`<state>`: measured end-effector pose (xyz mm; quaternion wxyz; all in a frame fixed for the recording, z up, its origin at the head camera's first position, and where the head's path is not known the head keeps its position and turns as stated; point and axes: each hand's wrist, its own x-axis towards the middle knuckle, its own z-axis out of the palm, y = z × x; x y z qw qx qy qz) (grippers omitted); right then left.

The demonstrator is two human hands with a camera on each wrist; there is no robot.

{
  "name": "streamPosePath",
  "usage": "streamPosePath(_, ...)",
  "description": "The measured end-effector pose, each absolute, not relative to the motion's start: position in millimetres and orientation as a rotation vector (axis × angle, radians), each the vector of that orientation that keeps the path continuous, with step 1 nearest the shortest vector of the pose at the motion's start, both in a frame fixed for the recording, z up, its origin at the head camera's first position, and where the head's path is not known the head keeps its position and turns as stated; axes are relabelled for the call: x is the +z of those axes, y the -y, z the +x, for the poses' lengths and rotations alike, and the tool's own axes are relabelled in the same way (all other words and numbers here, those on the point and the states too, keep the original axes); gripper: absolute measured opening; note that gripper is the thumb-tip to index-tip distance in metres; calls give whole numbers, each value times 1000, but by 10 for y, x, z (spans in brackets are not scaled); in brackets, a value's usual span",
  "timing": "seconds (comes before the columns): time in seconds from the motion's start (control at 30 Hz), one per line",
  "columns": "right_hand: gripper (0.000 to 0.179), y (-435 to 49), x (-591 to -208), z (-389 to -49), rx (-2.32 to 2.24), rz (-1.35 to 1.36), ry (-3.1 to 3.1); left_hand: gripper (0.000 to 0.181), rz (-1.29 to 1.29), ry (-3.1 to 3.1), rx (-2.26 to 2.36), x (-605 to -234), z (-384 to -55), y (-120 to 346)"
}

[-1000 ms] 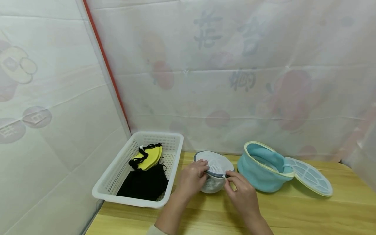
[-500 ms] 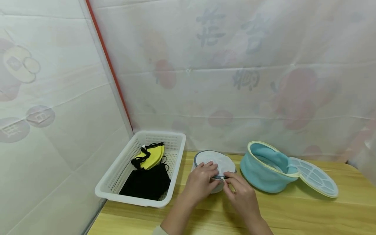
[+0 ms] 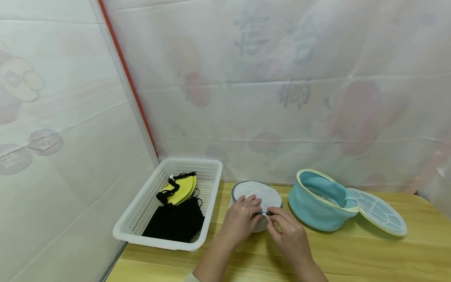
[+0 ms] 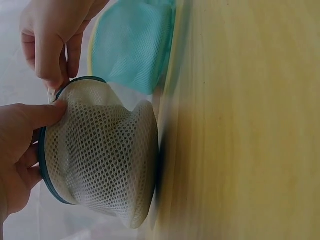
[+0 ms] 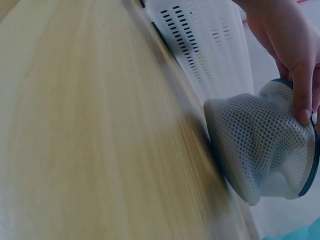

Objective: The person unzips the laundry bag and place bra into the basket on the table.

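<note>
A round white mesh laundry bag [image 3: 258, 190] with a dark blue-grey zipped rim stands on the wooden table. My left hand [image 3: 240, 216] grips its front rim, fingers spread over the mesh top and thumb below the edge on the side wall. Just to the right, my right hand [image 3: 290, 235] pinches the small white zipper pull [image 3: 265, 214] at the front of the rim. The left wrist view has the bag's side [image 4: 100, 150] creased, with both hands meeting near the pull. In the right wrist view, the left thumb [image 5: 303, 107] presses the mesh.
Left of the bag is a white plastic basket [image 3: 121, 231] holding a yellow padded piece with black straps [image 3: 183, 190] and a black garment [image 3: 172, 223]. A light blue mesh bag [image 3: 317, 213] stands close on the right, its lid [image 3: 380, 211] folded outward onto the table [image 3: 352, 254].
My left hand has shifted right along the rim, with its fingers further over the top. The right hand has drawn the zipper pull slightly left along the front.
</note>
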<state>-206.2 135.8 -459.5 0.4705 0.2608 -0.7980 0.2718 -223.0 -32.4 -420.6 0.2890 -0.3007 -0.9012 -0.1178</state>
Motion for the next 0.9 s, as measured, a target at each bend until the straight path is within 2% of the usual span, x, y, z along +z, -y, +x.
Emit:
streamPosePath(0.1,4,-1366,-4586,-2049,691,629,1992,16,-792,2399,-356,-4200,-2230,331)
streamPosePath(0.7,6,-1445,-4606,-2098,709,543,2022,18,-630,2429,-613,-4165,-2320,523)
streamPosePath(0.9,5,-1433,-4615,-2098,693,549,2012,22,-680,2430,-556,-4145,-2304,530)
